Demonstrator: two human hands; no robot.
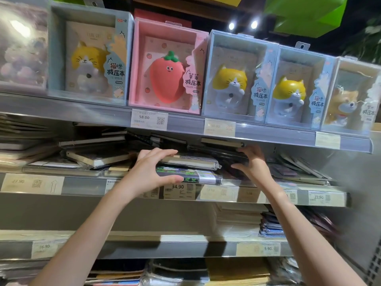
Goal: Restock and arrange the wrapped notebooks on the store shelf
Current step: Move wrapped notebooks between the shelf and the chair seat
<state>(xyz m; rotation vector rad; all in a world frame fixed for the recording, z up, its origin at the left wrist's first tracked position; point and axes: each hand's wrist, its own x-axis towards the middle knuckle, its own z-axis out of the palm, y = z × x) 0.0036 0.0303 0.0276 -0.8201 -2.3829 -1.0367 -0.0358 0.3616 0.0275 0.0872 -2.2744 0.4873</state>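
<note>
A small stack of wrapped notebooks point(191, 163) lies flat on the middle shelf point(82, 185), the bottom one dark with green and white print point(185, 174). My left hand point(150, 170) clamps the stack's left end, fingers over the top and thumb under the bottom notebook. My right hand point(252, 162) grips a dark wrapped notebook point(222, 152) lying higher at the stack's right, fingers curled over its edge. More wrapped notebooks point(97, 156) lie in loose, crooked piles to the left.
The upper shelf point(268, 133) hangs close above the hands and carries boxed squishy notebooks: cats point(233, 79), a pink strawberry point(167, 71). Thin notebooks point(299, 168) lean at the right. Price tags line the shelf edges. Lower shelves hold more stacks point(270, 226).
</note>
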